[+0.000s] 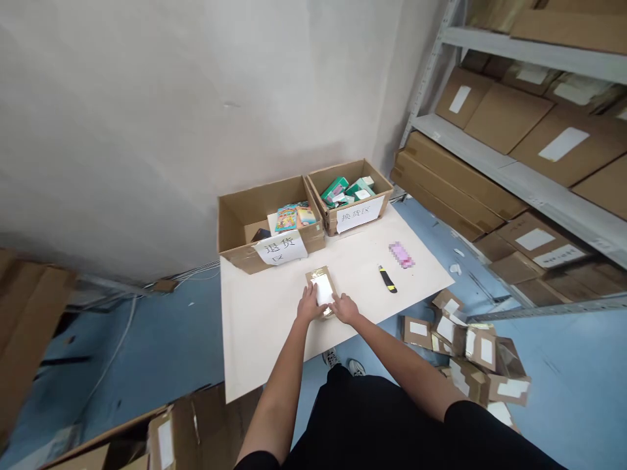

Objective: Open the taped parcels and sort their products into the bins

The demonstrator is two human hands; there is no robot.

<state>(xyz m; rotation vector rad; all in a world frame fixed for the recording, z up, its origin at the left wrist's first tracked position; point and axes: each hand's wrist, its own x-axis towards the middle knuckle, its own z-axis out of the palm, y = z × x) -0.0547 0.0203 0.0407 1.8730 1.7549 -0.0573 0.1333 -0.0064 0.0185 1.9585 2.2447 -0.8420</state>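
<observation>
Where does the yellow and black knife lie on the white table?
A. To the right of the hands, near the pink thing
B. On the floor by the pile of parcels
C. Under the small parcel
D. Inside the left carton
A: the knife lies flat on the table, right of the right hand and just left of the pink thing.

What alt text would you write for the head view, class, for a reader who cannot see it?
Both hands, left hand and right hand, rest on a small taped cardboard parcel on a white table. Behind it stand two labelled open cartons; a yellow-and-black utility knife lies to the right.
</observation>
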